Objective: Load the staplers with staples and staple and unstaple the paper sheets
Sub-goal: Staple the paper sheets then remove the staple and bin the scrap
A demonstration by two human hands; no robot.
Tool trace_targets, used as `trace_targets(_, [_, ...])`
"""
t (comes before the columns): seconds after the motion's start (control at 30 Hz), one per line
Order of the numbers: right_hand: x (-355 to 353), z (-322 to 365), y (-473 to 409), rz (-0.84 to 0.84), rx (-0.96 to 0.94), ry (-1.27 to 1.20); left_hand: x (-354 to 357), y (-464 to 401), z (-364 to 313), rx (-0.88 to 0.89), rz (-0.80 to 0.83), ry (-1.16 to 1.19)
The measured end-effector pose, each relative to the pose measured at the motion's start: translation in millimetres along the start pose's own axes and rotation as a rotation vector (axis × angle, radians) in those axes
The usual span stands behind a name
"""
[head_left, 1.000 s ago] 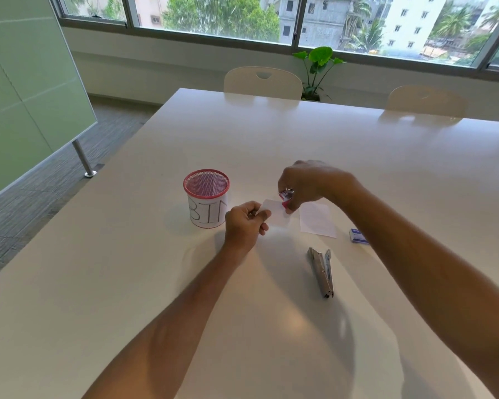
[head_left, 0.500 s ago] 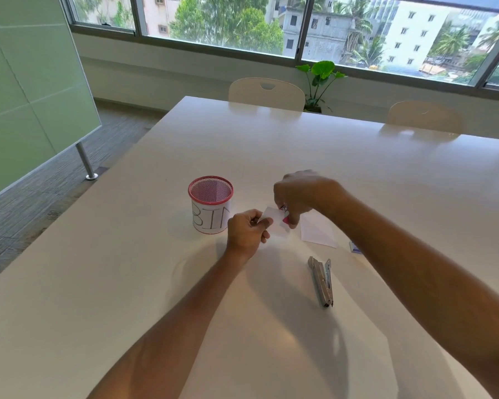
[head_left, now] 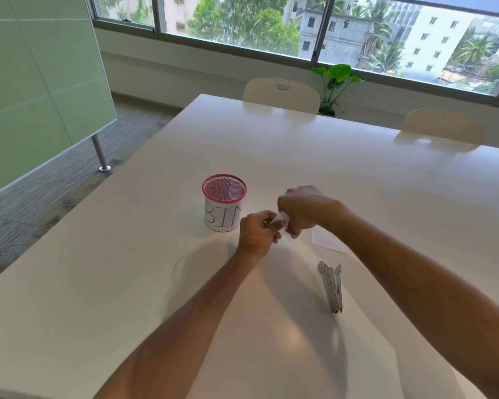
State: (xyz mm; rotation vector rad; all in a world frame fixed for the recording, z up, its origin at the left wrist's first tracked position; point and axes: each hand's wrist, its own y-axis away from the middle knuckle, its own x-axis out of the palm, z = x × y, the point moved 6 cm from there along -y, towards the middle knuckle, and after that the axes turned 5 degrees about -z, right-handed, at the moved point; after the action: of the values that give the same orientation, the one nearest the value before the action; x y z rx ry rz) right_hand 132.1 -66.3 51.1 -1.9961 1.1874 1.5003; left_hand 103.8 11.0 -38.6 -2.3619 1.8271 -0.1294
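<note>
Two bare hands meet over the middle of the wide white counter (head_left: 343,180). The left hand (head_left: 257,231) has its fingers curled, pinching the near-left edge of a small white paper sheet (head_left: 281,218) that is lifted off the surface and tilted. The right hand (head_left: 301,210) comes in from the far right side with its fingers closed round a small red stapler (head_left: 287,231), of which only a sliver of red shows below the knuckles; it sits against the sheet's right edge, though whether it bites the paper is hidden by the fingers.

Just right of the hands, a second white paper sheet (head_left: 327,241) lies flat on the counter, partly covered by the right forearm. Nearer and to the right, a slim silver metal stapler (head_left: 332,287) lies with its top arm hinged open into a narrow V, the hinge at the near end and the two tips pointing away.

Left of the hands, close by, stands a round red mesh cup (head_left: 224,201) wrapped in white paper lettered "BIN". At the far edge stand two cream chairs (head_left: 281,95), with a green leafy plant (head_left: 336,79) between them under the window.
</note>
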Motion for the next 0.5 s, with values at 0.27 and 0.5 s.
trace_targets(0.27, [14, 3, 6, -0.19, 0.043, -0.012, 1, -1, 3, -0.005, 0.013, -0.013])
trace_targets(0.5, [20, -2, 10, -0.175, 0.082, -0.068, 6, -1, 3, 0.01, 0.044, -0.029])
